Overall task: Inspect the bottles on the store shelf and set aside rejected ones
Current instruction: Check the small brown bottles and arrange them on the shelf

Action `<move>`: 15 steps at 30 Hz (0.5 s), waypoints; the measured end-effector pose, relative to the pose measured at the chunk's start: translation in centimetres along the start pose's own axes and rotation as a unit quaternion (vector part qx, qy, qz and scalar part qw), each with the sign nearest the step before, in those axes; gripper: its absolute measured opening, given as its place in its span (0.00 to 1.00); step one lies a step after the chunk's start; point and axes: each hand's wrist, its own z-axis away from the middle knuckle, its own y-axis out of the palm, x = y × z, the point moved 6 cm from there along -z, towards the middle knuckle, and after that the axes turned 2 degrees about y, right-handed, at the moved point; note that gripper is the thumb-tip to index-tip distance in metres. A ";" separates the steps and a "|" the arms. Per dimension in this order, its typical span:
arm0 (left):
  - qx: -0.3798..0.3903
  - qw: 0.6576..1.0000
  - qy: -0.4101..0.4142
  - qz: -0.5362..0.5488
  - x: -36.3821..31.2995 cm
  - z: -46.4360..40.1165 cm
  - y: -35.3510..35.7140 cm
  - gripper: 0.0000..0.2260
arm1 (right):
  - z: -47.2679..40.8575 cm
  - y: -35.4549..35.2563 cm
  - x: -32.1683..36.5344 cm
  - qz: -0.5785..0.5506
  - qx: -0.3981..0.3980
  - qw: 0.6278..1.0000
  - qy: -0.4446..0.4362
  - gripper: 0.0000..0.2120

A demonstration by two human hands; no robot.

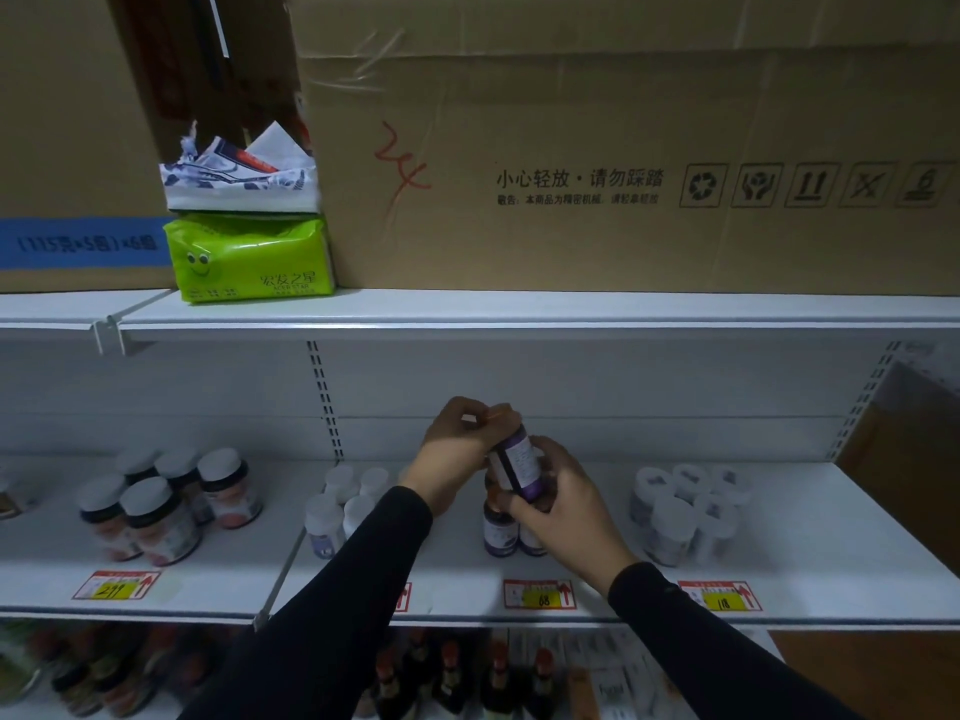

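Note:
A small dark bottle with a purple and white label (517, 462) is held tilted above the middle shelf (467, 589). My left hand (460, 441) grips its cap end from above. My right hand (558, 498) holds the lower body of the bottle. Directly beneath, two similar purple-labelled bottles (501, 530) stand on the shelf, partly hidden by my right hand. Several white bottles (343, 504) stand to the left of my arms. A cluster of pale bottles (685, 509) stands to the right.
White-capped jars with reddish labels (161, 504) stand at the shelf's left. Price tags (540, 595) line the shelf front. Dark bottles (467, 678) fill the shelf below. Cardboard boxes (623, 148) and a green tissue pack (249, 257) sit on the top shelf.

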 end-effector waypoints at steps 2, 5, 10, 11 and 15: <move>0.006 1.000 -0.001 -0.018 0.0 -0.1 0.0 0.15 | 0.2 -0.1 0.2 -0.012 0.008 1.000 0.001 0.25; 0.024 0.999 -0.010 -0.032 0.1 -0.1 -0.1 0.15 | 0.5 0.1 0.7 -0.009 0.031 0.999 -0.003 0.21; 0.013 0.999 -0.004 -0.037 0.2 -0.4 -0.2 0.16 | 0.5 0.3 1.3 -0.014 0.040 0.999 -0.015 0.21; -0.001 0.999 -0.003 -0.036 0.4 -0.6 -0.3 0.17 | 0.3 0.4 1.2 -0.016 0.039 0.999 -0.011 0.23; -0.038 0.999 -0.004 -0.018 0.5 -0.7 -0.4 0.19 | -0.2 0.2 0.6 -0.015 0.028 0.999 0.011 0.33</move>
